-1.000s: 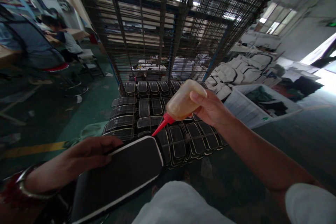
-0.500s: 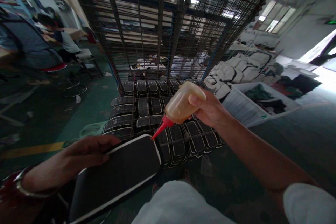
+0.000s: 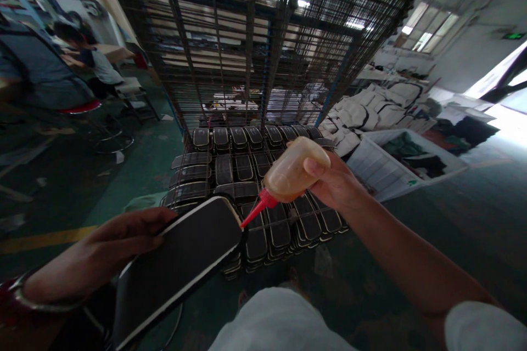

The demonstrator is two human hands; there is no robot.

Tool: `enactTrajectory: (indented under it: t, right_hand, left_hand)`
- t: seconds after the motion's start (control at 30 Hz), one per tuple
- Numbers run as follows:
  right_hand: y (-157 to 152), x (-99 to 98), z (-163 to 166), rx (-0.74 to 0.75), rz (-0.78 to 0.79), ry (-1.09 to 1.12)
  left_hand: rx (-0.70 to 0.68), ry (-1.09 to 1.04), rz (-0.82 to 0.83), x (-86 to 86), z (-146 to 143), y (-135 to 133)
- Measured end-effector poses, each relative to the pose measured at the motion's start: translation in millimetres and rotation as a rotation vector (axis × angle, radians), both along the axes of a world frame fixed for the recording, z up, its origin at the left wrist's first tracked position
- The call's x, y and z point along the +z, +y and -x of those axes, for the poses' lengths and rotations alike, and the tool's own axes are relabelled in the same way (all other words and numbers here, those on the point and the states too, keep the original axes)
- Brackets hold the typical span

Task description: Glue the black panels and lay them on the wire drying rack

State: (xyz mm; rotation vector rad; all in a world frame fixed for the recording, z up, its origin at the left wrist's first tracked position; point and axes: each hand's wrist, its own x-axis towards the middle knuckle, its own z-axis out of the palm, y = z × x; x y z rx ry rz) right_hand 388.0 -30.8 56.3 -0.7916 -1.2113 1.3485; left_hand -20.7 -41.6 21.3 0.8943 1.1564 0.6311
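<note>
My left hand (image 3: 111, 249) grips the far long edge of a black rounded panel (image 3: 181, 260) with a white rim, held tilted over my lap. My right hand (image 3: 335, 184) is wrapped round a soft glue bottle (image 3: 294, 170) of yellowish liquid, tipped down to the left. Its red nozzle (image 3: 257, 209) touches the panel's right end at the rim. A metal bangle sits on my left wrist.
A wire tray (image 3: 263, 175) on the floor ahead holds several rows of the same black panels. Behind it rises a tall wire rack (image 3: 255, 38). A white crate (image 3: 395, 162) and pale bags lie to the right. A person (image 3: 90, 60) sits at the far left by a red stool (image 3: 80, 107).
The panel has tilted and shifted left and up. The nozzle tip has moved from the panel's top right corner down along its right end.
</note>
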Motion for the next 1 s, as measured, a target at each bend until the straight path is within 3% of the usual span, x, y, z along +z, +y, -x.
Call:
enactTrajectory:
  t: [0.1,0.3,0.43,0.57,0.77,1.0]
  right_hand:
    - [2,-5.9,2,-0.065,-0.001,0.054]
    - [8,-19.8,11,-0.231,-0.009,0.115]
    - [10,-25.6,17,-0.307,-0.028,0.129]
    - [9,-28.6,24,-0.311,-0.002,0.155]
    - [1,-37.0,34,-0.284,0.037,0.164]
    - [-11,-47.2,45,-0.226,0.038,0.15]
  left_hand:
    - [-0.078,0.014,-0.005,3.3,-6,-2]
    - [0.085,0.017,-0.029,-0.5,-12,-5]
    - [0.1,0.005,-0.027,-5.9,-15,-7]
    - [0.214,-0.027,-0.074,-11.5,-19,-12]
    - [0.124,-0.056,-0.033,-8.7,-22,-8]
    - [0.199,-0.127,-0.022,-19.9,-23,-4]
